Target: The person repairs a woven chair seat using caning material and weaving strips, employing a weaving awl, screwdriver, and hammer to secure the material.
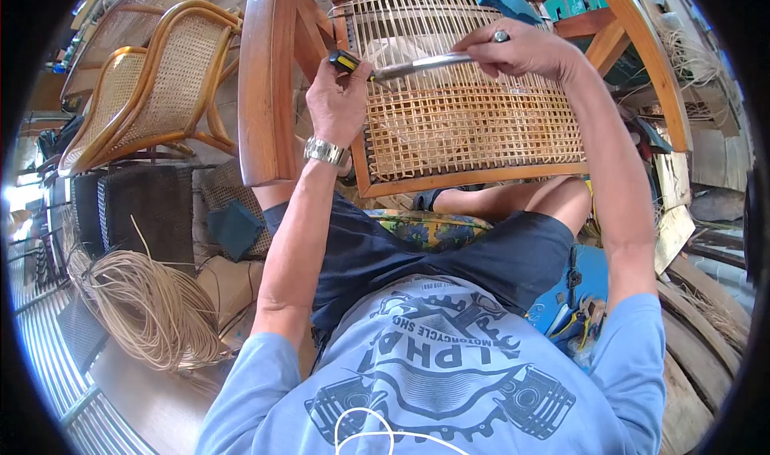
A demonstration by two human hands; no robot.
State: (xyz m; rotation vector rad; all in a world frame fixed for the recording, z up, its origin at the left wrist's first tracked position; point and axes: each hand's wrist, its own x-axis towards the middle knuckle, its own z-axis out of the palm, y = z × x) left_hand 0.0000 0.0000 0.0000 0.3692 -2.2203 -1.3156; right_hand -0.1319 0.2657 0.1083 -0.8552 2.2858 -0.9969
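Observation:
My left hand [335,106], with a metal watch on the wrist, is closed around a screwdriver [350,63] with a black and yellow handle. Its tip points toward the left side of the seat frame. My right hand [525,51] grips a silver-handled tool that looks like a hammer [437,62]; its dark end is close to the screwdriver. Below both hands is a wooden chair frame [473,176] with a cane seat [473,130]. The near part of the seat is woven in a grid, while the far part shows mainly strands running one way.
A blue block [509,2] rests at the frame's far edge. On the left stand rattan chairs [172,66] and a coil of cane strands [152,306]. Wooden chair parts [269,78] rise close beside my left arm. Tools lie in a blue holder [573,294] at right.

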